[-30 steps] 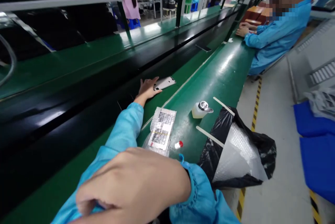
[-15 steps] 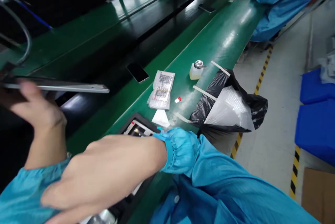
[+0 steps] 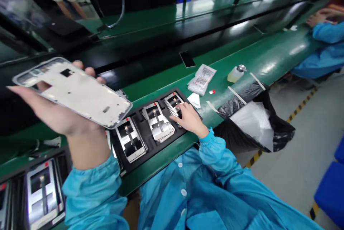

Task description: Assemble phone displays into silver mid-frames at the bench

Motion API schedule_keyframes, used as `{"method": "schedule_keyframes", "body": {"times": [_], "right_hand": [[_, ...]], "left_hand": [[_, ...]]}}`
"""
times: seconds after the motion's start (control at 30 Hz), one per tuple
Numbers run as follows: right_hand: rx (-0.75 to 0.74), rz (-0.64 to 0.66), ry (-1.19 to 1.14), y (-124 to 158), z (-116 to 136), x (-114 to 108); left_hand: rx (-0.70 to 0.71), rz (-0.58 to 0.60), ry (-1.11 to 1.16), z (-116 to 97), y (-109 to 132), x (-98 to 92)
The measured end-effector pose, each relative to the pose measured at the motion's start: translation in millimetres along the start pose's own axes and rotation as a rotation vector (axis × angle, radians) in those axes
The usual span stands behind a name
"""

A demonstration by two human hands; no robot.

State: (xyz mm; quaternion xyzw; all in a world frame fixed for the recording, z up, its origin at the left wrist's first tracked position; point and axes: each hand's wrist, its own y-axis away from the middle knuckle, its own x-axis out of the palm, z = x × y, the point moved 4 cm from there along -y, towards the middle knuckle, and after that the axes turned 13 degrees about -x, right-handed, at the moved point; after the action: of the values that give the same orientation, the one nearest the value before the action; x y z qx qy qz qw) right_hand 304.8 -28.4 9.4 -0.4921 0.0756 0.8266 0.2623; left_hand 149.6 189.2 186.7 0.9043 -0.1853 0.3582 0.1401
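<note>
While the left hand [image 3: 68, 120] holds a white phone frame [image 3: 77, 90], the right hand [image 3: 190, 117] is at a stack of panels [image 3: 173, 98]

As the head view shows, the left hand is spread palm up beneath the tilted frame, fingertips wrapped over its far edge. The right hand is half open, thumb and fingertips apart over the stack; whether it grips the top panel, I cannot tell. Between the hands, two more stacks [image 3: 158, 120] sit in a black tray [image 3: 140, 124] on the desk [image 3: 268, 57]. Beyond the right hand lie bubble-wrap pouches [image 3: 202, 79].

Good handling, I judge, means supporting the frame by its rim without flexing it, and touching panels only at their edges, so the dark centre strips don't snag.
</note>
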Motion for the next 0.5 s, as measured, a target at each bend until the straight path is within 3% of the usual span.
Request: {"method": "schedule_keyframes", "body": {"times": [0.1,0.27,0.5], "right_hand": [[0.042,0.068,0.131,0,3,14],[0.161,0.051,0.209,-6,1,9],[0.325,0.123,0.24,-14,-16,-8]], "left_hand": [[-0.019,0.159,0.057,13,3,-14.7],[-0.042,0.249,0.053,33,3,-42.6],[-0.072,0.338,-0.072,24,1,-52.2]]}}
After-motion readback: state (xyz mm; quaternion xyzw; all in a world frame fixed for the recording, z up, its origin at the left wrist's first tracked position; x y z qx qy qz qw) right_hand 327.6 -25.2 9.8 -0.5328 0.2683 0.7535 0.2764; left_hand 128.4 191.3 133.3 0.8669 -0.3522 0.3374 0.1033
